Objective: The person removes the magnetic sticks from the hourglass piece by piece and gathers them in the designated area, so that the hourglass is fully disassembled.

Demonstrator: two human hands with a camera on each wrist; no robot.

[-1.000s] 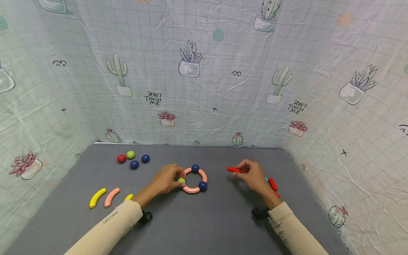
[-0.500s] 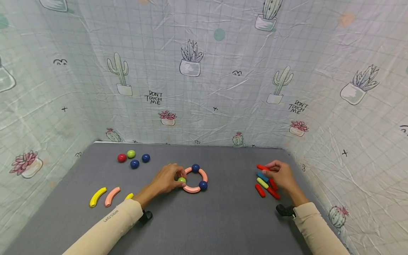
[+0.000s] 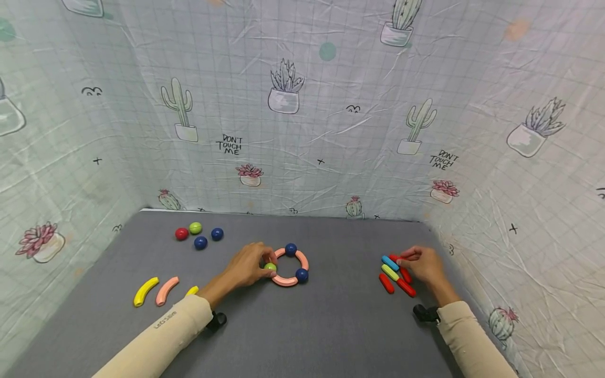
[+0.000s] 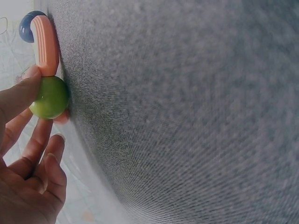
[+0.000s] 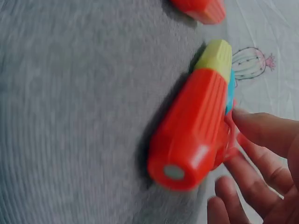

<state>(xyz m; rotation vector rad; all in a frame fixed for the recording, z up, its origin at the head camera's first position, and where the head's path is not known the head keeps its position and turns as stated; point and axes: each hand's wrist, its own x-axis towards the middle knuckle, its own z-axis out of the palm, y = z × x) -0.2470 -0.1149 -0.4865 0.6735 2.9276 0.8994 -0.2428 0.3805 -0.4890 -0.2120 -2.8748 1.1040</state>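
My left hand pinches a green ball between thumb and fingers. This ball is part of a ring lying on the table, with salmon curved rods and two navy balls. At the right, my right hand pinches a red straight rod, which lies low beside a blue rod. In the right wrist view the thumb and fingers partly hide the held rod. Close by lie a lime rod and more red rods.
A red ball, a green ball and two navy balls sit at the back left. Yellow and salmon curved rods lie nearer, one yellow rod partly behind the left forearm. Printed cloth surrounds the grey table.
My right hand has carried the red rod rightward from near the ring, then down beside the blue rod. The left hand has kept its pinch on the green ball, with the ring unmoved.
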